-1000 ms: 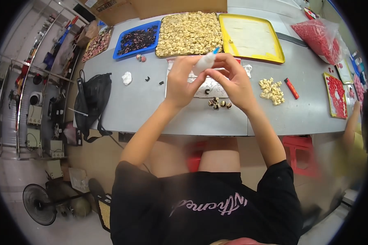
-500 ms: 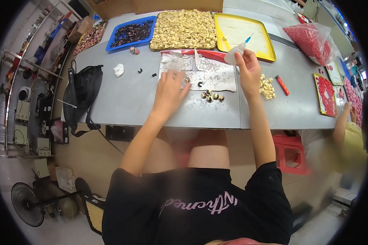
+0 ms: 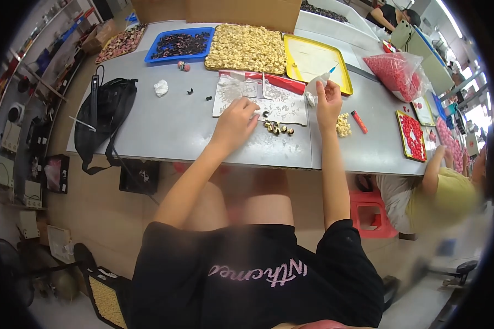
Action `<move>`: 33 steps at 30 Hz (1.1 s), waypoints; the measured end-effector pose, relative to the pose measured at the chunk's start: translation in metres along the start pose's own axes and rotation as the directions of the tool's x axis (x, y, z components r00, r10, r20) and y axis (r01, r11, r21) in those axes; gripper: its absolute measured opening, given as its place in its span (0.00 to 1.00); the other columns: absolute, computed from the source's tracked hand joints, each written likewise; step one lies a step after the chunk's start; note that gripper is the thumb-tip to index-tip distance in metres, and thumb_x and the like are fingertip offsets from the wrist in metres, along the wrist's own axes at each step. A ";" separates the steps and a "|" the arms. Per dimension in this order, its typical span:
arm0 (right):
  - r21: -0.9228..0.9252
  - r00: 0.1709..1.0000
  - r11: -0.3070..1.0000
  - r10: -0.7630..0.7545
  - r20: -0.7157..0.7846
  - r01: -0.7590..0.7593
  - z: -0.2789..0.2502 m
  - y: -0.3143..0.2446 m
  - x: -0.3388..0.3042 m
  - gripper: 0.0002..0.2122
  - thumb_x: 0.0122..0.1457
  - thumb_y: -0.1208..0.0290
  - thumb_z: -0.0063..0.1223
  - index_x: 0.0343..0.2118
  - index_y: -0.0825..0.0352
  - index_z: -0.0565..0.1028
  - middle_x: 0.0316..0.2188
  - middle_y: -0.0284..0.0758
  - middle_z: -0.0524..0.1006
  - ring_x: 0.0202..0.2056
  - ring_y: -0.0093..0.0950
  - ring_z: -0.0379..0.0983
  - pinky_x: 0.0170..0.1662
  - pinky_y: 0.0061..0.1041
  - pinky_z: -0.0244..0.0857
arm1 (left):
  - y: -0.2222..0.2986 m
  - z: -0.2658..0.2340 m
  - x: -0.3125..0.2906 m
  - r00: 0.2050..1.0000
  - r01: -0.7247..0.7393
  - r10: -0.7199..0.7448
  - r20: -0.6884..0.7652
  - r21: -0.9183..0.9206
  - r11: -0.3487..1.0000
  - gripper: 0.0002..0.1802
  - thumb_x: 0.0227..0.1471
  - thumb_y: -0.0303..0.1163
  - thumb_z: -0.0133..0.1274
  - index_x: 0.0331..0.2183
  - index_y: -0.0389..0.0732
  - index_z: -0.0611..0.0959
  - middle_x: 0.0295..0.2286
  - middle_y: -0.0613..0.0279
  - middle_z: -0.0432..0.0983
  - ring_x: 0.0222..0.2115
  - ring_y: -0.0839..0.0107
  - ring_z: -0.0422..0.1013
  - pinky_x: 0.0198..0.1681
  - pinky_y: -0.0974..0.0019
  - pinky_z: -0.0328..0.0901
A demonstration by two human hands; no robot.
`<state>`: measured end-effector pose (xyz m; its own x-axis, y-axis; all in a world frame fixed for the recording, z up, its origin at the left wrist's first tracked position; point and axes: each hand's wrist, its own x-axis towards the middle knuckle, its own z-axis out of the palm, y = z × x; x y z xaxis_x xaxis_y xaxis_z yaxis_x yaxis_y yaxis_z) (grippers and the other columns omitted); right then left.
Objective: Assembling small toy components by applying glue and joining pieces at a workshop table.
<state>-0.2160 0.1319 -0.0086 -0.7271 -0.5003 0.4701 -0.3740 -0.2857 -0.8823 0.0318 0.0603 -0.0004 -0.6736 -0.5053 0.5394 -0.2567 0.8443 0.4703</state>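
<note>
My right hand [image 3: 329, 104] is wrapped round a white squeeze bottle [image 3: 315, 86] with a blue needle tip, held tilted above the table. My left hand [image 3: 236, 123] rests at the lower edge of a white stained board [image 3: 282, 111], its fingers bent together; what they pinch, if anything, is too small to make out. Beside its fingertips lies a small black curved piece [image 3: 265, 114]. Just below the board sits a cluster of small cream-and-black pieces [image 3: 276, 129]. A pile of small cream pieces [image 3: 343, 126] lies right of my right wrist.
Along the back stand a blue tray [image 3: 148, 57] of dark pieces, a tray of cream pieces [image 3: 247, 46] and a yellow tray [image 3: 346, 88]. A black bag [image 3: 107, 112] lies left; a red tube [image 3: 359, 122] and a bag of pink pieces [image 3: 398, 74] lie right. A co-worker [image 3: 442, 189] sits at right.
The whole view has shifted a little. My left hand's fingers, blurred and raised before, are now lower and bent together by the black piece. My right hand still holds the bottle.
</note>
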 end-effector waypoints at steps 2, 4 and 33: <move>-0.019 1.000 1.000 -0.017 -0.004 0.017 -0.001 0.001 0.002 0.17 0.56 0.67 0.56 0.42 0.74 0.67 0.33 0.35 0.74 0.34 0.21 0.71 0.38 0.18 0.66 | 0.005 0.000 0.000 0.999 -0.025 0.025 -0.030 -0.022 0.999 0.11 0.47 0.28 0.54 0.35 0.37 0.77 0.32 0.56 0.70 0.37 0.57 0.68 0.40 0.60 0.65; -0.036 0.999 0.999 -0.029 -0.018 0.029 -0.001 -0.001 0.003 0.17 0.56 0.67 0.56 0.42 0.74 0.68 0.32 0.35 0.74 0.34 0.21 0.71 0.37 0.18 0.66 | 0.021 0.001 0.000 0.990 -0.097 0.091 -0.110 -0.042 0.994 0.10 0.46 0.29 0.54 0.33 0.36 0.75 0.31 0.54 0.69 0.35 0.57 0.67 0.38 0.60 0.65; 0.032 0.995 0.998 -0.052 -0.082 0.055 -0.004 -0.004 0.002 0.14 0.55 0.68 0.57 0.38 0.72 0.69 0.28 0.31 0.72 0.29 0.18 0.69 0.32 0.17 0.65 | 0.056 0.084 0.022 0.964 -0.254 0.205 0.171 0.354 0.900 0.10 0.47 0.34 0.49 0.25 0.37 0.73 0.22 0.53 0.71 0.22 0.58 0.72 0.20 0.60 0.67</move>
<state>-0.2179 0.1354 -0.0043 -0.7518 -0.4157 0.5119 -0.3946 -0.3384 -0.8543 -0.0556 0.1108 -0.0209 -0.8200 -0.2831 0.4974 -0.3052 0.9515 0.0384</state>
